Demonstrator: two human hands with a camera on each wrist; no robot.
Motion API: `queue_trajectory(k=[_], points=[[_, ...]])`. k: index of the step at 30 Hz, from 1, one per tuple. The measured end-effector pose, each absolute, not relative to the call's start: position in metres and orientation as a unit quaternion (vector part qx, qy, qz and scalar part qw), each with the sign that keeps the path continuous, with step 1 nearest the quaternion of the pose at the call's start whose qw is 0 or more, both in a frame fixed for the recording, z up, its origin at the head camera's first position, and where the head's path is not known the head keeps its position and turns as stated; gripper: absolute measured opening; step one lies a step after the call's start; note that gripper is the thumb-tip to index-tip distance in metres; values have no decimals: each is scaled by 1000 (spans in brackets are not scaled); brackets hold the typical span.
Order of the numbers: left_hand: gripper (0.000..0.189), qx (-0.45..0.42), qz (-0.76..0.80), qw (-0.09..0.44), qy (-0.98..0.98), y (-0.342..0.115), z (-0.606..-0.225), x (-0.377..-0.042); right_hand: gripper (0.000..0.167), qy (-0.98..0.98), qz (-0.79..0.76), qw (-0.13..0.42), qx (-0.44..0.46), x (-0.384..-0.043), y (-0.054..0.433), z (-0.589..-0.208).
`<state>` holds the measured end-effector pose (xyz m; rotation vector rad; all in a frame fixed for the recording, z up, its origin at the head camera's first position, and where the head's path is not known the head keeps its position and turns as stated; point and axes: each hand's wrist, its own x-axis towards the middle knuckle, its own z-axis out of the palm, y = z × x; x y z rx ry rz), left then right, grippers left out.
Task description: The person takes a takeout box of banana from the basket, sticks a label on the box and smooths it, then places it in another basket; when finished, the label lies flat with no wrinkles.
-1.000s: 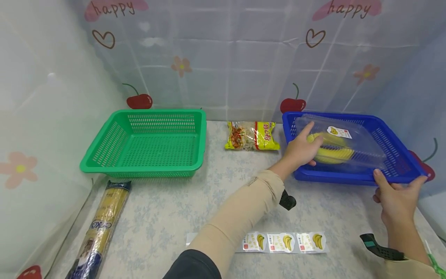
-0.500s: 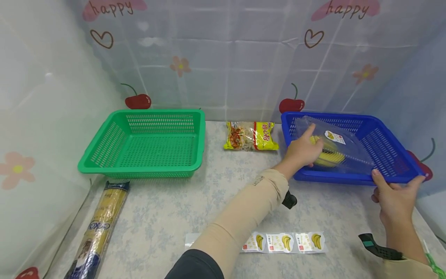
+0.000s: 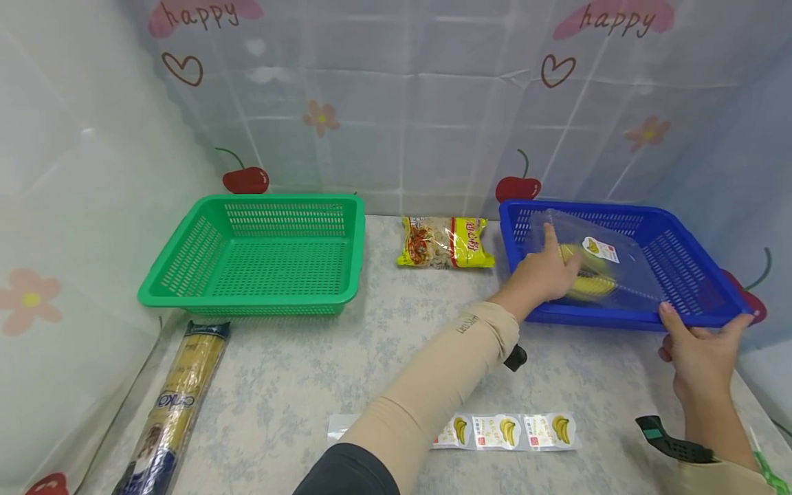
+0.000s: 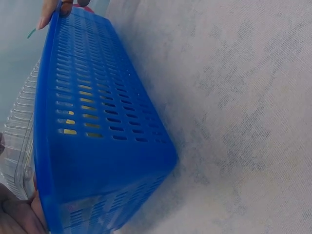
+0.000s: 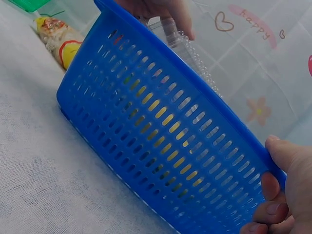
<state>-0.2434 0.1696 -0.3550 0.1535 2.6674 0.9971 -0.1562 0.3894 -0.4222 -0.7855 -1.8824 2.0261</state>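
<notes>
A clear plastic box (image 3: 631,275) with bananas (image 3: 590,285) inside and a banana sticker (image 3: 600,249) on its lid sits tilted in the blue basket (image 3: 699,275). My left hand (image 3: 541,271) reaches over the basket's left front rim and holds the box by its left end, index finger along the lid. Its lower fingers are hidden in the head view. At the front right corner, my right hand (image 3: 705,354) grips the basket's rim, thumb on top and fingers curled beneath, as the right wrist view shows.
To the left stands a green basket (image 3: 284,268). A yellow food packet (image 3: 445,242) lies between the baskets. Pasta in a long pack (image 3: 179,405) lies front left. A strip of banana stickers (image 3: 507,432) runs under my left forearm; green-handled scissors (image 3: 769,467) lie far right.
The box has moved left and lower within the blue basket, its right end drawing away from the basket's right side. My left index finger has straightened along the lid. The right hand stays put.
</notes>
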Motion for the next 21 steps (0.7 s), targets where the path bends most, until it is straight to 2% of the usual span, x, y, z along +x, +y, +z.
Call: queue_trajectory(k=[7, 18, 21], points=[[82, 36, 298, 138, 944, 174, -350, -237, 116, -649, 700, 130, -268, -156, 389, -423], [104, 11, 226, 132, 965, 180, -350, -236, 114, -651, 699, 133, -266, -156, 390, -422], [103, 16, 183, 130, 974, 182, -350, -235, 114, -651, 699, 131, -266, -156, 390, -422]])
